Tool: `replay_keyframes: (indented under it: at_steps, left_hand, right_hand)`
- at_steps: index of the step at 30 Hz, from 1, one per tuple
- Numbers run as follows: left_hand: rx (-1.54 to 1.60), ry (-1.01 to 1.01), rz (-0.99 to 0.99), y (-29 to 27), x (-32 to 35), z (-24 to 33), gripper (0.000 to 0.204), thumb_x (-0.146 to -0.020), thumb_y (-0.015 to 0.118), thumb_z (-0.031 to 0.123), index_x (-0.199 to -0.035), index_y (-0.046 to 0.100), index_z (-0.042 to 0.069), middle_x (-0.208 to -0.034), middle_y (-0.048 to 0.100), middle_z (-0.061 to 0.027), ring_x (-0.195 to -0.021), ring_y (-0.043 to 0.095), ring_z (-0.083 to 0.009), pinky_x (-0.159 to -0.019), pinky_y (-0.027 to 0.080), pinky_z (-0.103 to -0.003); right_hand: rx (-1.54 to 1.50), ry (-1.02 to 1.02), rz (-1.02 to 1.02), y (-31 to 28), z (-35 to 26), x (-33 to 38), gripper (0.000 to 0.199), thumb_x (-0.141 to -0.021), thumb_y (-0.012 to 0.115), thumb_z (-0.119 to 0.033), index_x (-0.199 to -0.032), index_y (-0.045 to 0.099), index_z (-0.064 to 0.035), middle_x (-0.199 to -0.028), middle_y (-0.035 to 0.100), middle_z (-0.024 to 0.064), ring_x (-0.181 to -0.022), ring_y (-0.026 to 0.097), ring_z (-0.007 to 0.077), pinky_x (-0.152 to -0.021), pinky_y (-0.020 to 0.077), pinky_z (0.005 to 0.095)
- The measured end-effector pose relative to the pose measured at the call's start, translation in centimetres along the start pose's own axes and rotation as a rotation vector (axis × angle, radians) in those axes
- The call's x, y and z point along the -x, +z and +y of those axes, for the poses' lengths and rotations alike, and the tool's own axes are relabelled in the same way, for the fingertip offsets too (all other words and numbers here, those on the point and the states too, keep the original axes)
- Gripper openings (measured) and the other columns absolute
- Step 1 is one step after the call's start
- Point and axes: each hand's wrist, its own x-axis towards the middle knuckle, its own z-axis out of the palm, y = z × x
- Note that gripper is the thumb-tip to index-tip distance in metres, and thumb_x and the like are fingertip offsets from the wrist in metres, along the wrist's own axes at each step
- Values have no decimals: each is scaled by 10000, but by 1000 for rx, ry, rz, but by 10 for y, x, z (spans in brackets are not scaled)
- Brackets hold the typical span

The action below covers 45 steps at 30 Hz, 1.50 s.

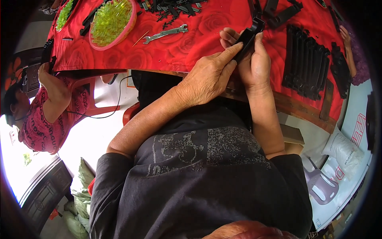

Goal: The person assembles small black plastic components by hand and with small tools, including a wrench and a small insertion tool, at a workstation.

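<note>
Cloth of red with a rose pattern covers the table, which fills the upper part of the head view and bends with the lens. A person in a dark grey printed shirt sits at its near edge, both forearms reaching up from below. To the left, well apart, another person in a pink patterned top sits beside the table. On the right of the cloth lies a row of long black plastic parts, packed side by side. At the far left of the cloth stands a pink bowl heaped with small translucent yellow-green pieces. The left hand and the right hand meet above the table's near edge, both closed on one black plastic piece that juts up and to the right between them; the left thumb presses along its side, the right fingers wrap it from behind. A silver open-ended wrench lies on the cloth between bowl and hands, near a scatter of small black parts at the far edge.
</note>
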Motion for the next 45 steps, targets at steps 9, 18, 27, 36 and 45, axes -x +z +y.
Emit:
replay_keyframes:
  at_steps: [9, 18, 27, 36, 45]
  left_hand:
    - [-193, 109, 23, -4, -5, -6, 435, -902, 571, 17, -1332, 518, -16, -964, 669, -237, -847, 685, -384, -733, 553, -439]
    - [-359, 106, -28, -16, -8, -4, 433, -802, 665, 74, -1226, 584, 40, -923, 681, -176, -837, 674, -371, -704, 545, -465]
    - [-390, 86, 32, -17, -10, -8, 250, -791, 647, 91, -1039, 645, 53, -875, 673, -161, -821, 670, -375, -685, 536, -474]
    - [-320, 91, 14, -18, -16, -15, 247, -759, 640, 57, -1004, 642, 24, -887, 665, -187, -818, 659, -399, -709, 526, -479]
    - [-307, 60, -11, -18, -15, -14, 327, -761, 707, -15, -1082, 645, -25, -933, 686, -184, -828, 709, -324, -708, 556, -363]
  right_hand:
    - [27, 22, -23, 0, 1, 1, 747, -1060, 217, -538, -1261, 478, 132, -1197, 622, 261, -1119, 636, 348, -1034, 486, 447]
    - [108, 33, -63, -3, 5, 2, 711, -1049, 336, -532, -1212, 524, 134, -1126, 655, 270, -1060, 673, 347, -947, 554, 444]
    - [116, 103, -78, -5, 10, 3, 627, -1057, 377, -489, -1152, 598, 91, -1097, 682, 222, -1009, 681, 284, -930, 549, 389]
    - [86, 144, -96, 2, 4, 11, 383, -1052, 486, -378, -1055, 650, -33, -966, 680, 56, -915, 642, 166, -877, 515, 328]
    - [58, 164, -95, -5, 6, 9, 383, -1045, 500, -387, -1065, 651, -36, -988, 678, 59, -925, 626, 172, -864, 503, 320]
